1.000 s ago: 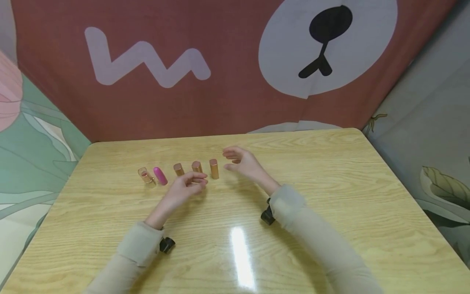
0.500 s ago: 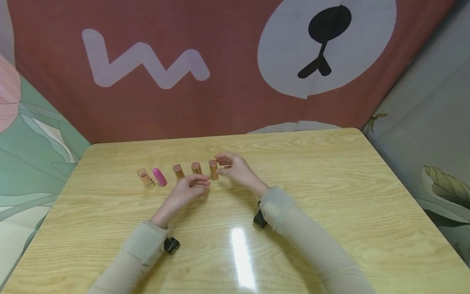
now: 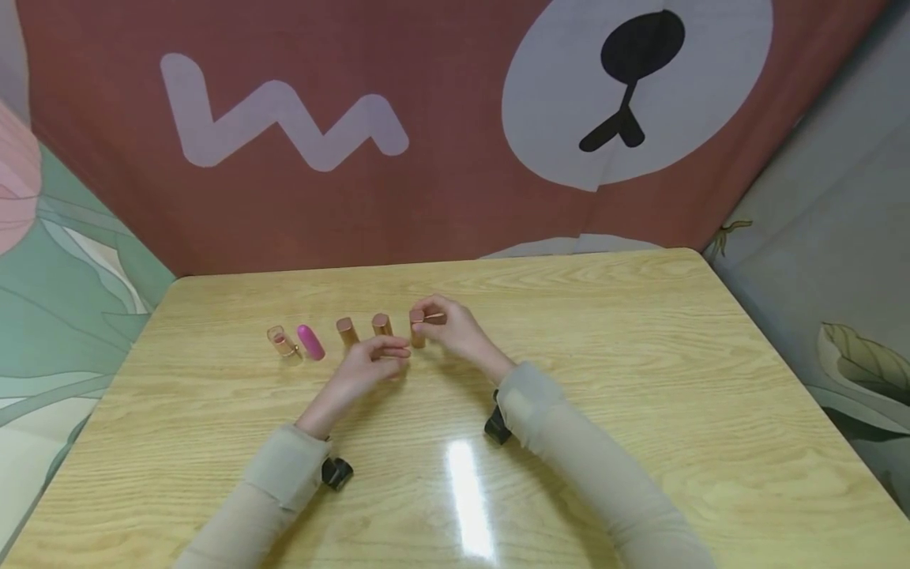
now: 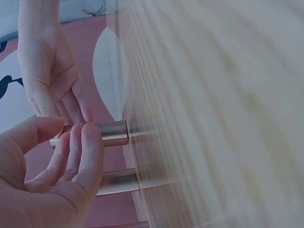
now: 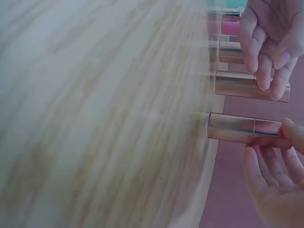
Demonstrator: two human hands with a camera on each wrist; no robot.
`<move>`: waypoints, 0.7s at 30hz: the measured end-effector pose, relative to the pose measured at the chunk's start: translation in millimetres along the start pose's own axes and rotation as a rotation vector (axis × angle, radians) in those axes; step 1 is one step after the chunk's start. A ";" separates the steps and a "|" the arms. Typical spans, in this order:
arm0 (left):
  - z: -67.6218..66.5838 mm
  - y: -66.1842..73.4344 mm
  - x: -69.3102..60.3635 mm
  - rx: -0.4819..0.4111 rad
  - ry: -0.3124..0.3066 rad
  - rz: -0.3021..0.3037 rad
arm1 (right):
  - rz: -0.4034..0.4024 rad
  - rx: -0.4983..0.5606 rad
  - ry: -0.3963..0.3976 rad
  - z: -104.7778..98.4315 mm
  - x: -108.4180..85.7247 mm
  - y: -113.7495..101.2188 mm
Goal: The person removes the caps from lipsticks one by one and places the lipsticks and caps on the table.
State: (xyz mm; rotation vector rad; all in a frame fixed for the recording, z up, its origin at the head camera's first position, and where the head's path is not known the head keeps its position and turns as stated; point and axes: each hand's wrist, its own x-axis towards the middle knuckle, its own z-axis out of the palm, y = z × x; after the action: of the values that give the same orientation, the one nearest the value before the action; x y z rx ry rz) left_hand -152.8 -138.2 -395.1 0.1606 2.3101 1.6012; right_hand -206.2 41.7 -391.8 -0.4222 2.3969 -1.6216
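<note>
Thumb and fingers of my right hand (image 3: 460,330) pinch the upper end of the rightmost gold lipstick tube (image 5: 232,128). This tube stands upright, its base at the table. My left hand (image 3: 364,367) hovers in front of the middle gold lipstick tube (image 3: 381,322), fingers loosely bent with nothing between them. Whether its fingertips touch a tube I cannot tell. Further left stands another gold lipstick tube (image 3: 346,329), partly hidden by that hand in the right wrist view.
A bright pink lipstick-shaped tube (image 3: 310,341) and a lipstick with a clear cap (image 3: 283,341) are at the row's left end. All are on a wood-grain table (image 3: 611,379), with a red printed cloth (image 3: 455,205) behind its far edge.
My right hand has moved left to the rightmost lipstick tube and closed its fingers on the top. My left hand has shifted slightly right. The tubes have stayed in their row.
</note>
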 end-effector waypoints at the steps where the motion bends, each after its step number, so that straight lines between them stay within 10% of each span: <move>1: 0.5 0.6 0.1 -0.002 0.001 0.001 | -0.001 0.007 0.004 -0.5 -0.6 0.5; 21: 28.0 25.0 15.2 -0.022 0.052 0.030 | 0.065 0.020 0.066 -43.3 -18.4 6.9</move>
State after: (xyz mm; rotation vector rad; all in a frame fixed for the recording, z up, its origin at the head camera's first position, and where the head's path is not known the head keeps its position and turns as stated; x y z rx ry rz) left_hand -160.3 -100.1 -383.9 0.1506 2.3385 1.6638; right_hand -204.3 88.2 -381.9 -0.2890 2.4129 -1.6548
